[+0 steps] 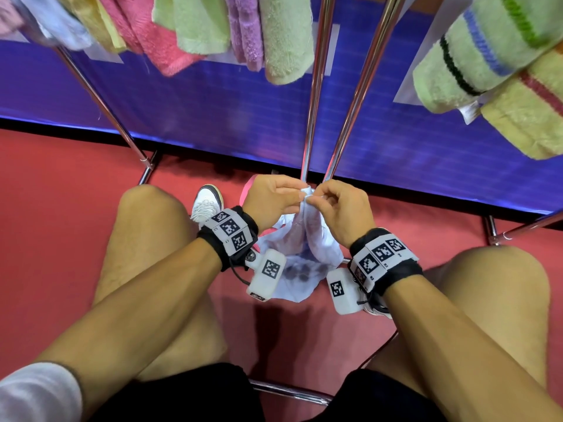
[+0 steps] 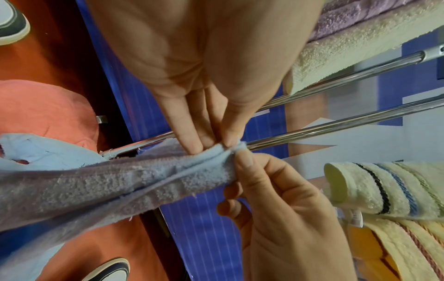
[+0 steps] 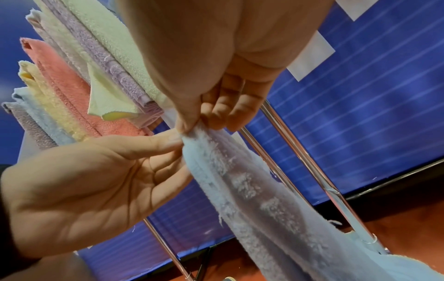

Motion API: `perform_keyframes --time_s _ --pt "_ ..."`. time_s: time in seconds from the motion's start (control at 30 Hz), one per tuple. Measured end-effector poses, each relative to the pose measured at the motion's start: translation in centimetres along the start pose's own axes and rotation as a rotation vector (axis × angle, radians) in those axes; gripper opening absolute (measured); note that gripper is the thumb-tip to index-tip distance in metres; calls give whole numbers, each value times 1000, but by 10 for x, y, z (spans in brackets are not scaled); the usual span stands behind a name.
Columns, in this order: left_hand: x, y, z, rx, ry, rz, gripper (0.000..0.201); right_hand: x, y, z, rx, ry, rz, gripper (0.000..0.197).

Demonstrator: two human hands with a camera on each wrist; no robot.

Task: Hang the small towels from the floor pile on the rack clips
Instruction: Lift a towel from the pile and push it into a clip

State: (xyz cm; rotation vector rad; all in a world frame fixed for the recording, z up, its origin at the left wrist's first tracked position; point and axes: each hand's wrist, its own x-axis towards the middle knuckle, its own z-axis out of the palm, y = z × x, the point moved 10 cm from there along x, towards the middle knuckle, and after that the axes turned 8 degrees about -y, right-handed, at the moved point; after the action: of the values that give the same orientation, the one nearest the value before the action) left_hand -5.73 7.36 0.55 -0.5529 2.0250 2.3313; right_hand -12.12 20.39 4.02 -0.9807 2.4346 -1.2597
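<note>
A light blue small towel (image 1: 304, 242) hangs bunched between my knees, its lower part trailing onto the floor. My left hand (image 1: 297, 194) and my right hand (image 1: 315, 200) pinch its top edge side by side, fingertips almost touching. In the left wrist view the left hand (image 2: 216, 146) presses the towel (image 2: 120, 184) edge from above while the right hand (image 2: 242, 163) pinches it with the thumb. The right wrist view shows the right hand (image 3: 192, 127) pinching the towel (image 3: 264, 199) tip, with the left hand (image 3: 176, 141) beside it. A pink towel (image 2: 48, 114) lies on the floor underneath.
Chrome rack poles (image 1: 316, 86) rise just behind the hands, with a leg bar (image 1: 289, 391) under my seat. Several towels hang above: green (image 1: 286, 38), pink (image 1: 158, 41), striped (image 1: 475, 56). A blue panel (image 1: 213, 111) backs the red floor (image 1: 61, 208). My shoe (image 1: 207, 202) is near the left hand.
</note>
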Motion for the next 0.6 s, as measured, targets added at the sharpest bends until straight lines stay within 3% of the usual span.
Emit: perform_keyframes --time_s 0.6 --pt "-7 12 7 112 -39 79 18 0 9 -5 38 57 35 15"
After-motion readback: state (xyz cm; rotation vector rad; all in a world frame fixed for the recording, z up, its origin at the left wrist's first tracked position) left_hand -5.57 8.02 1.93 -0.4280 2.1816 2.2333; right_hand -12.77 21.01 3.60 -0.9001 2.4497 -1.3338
